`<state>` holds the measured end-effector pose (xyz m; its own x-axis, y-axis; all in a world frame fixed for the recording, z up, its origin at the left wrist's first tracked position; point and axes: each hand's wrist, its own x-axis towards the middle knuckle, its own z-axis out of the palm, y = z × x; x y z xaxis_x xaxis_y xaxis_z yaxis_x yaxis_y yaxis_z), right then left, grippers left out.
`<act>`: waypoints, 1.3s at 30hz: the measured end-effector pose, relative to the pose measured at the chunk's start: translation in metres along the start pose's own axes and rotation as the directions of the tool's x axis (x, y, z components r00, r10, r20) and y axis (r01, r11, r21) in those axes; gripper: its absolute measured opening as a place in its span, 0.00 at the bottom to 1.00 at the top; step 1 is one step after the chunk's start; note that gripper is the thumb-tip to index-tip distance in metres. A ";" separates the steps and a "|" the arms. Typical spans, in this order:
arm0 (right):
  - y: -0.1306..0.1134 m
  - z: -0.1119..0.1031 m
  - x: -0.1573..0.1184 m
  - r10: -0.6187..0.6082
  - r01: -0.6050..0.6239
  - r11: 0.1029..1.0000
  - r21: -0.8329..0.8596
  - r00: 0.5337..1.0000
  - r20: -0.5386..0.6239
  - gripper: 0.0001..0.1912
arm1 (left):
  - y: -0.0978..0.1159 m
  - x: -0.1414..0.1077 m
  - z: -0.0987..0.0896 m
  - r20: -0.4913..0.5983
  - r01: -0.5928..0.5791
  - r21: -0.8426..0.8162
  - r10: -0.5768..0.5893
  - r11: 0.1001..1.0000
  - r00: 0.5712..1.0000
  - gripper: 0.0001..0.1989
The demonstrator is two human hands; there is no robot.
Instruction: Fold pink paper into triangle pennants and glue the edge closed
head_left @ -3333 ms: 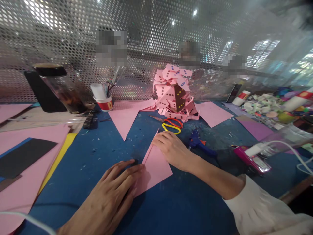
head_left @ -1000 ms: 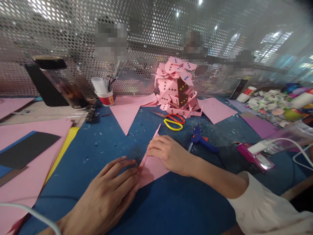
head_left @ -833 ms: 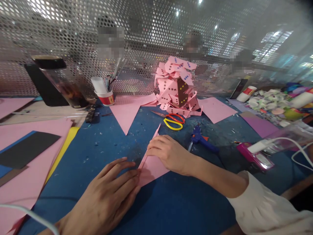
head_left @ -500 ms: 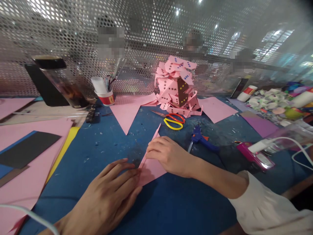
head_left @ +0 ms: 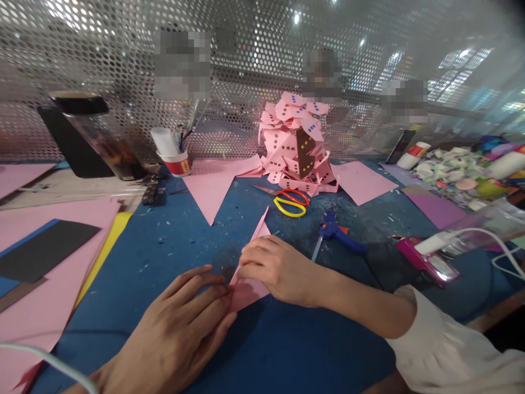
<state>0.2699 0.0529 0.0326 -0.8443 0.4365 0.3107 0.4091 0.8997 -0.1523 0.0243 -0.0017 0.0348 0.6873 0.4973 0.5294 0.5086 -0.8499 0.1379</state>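
A piece of pink paper [head_left: 249, 291] with a narrow fold along its left edge lies on the blue tabletop in front of me. My left hand [head_left: 180, 320] holds its lower left corner, the fingertips and thumb closed at the edge. Higher up, my right hand [head_left: 283, 267] is closed on the folded edge, its fingertips curled over and partly hidden. Beyond the paper are scissors [head_left: 290, 207] with red and yellow handles. To the right of my right hand rests a blue glue gun [head_left: 334, 231] with a glue stick.
A pile of dotted pink folded paper [head_left: 287, 145] stands at the back by a perforated metal screen [head_left: 238, 71]. Pink sheets [head_left: 53, 273] are stacked at left. A paper cup [head_left: 176, 163] and a dark-lidded bottle [head_left: 102, 137] stand behind. A magenta device [head_left: 429, 261] is at right.
My right hand has slid slightly down and left along the paper's folded edge, towards my left hand. My left hand stays at the lower corner.
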 end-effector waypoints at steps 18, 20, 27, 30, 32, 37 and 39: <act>0.034 -0.004 -0.005 0.112 -0.114 0.992 -0.062 0.993 -0.037 0.17 | 0.004 0.000 0.000 -0.039 -0.015 0.016 0.016 1.000 0.999 0.06; 0.039 -0.006 -0.007 0.135 -0.138 0.988 -0.067 0.990 -0.042 0.17 | 0.005 -0.002 0.001 -0.047 0.004 -0.002 -0.004 1.000 0.999 0.06; 0.044 -0.010 -0.009 0.182 -0.184 0.980 -0.070 0.982 -0.044 0.17 | 0.006 -0.001 0.000 -0.047 -0.015 0.002 0.015 1.000 0.999 0.05; 0.044 -0.010 -0.008 0.182 -0.185 0.979 -0.084 0.982 -0.046 0.17 | 0.007 0.001 -0.001 -0.060 -0.013 -0.010 0.012 1.000 0.998 0.06; 0.045 -0.009 -0.008 0.183 -0.187 0.978 -0.093 0.982 -0.049 0.16 | 0.007 0.002 -0.001 -0.072 -0.001 -0.019 -0.001 1.000 0.997 0.06; 0.046 -0.007 -0.008 0.198 -0.201 0.972 -0.119 0.979 -0.039 0.16 | 0.009 0.000 0.001 -0.091 0.033 -0.046 -0.037 0.998 0.995 0.06; 0.047 -0.007 -0.009 0.204 -0.207 0.970 -0.129 0.978 -0.036 0.16 | 0.009 0.000 0.001 -0.096 0.041 -0.053 -0.046 0.998 0.994 0.06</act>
<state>0.2988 0.0917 0.0293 -0.7301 0.6107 0.3067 0.6162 0.7823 -0.0908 0.0297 -0.0094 0.0351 0.6103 0.5165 0.6006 0.5081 -0.8369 0.2035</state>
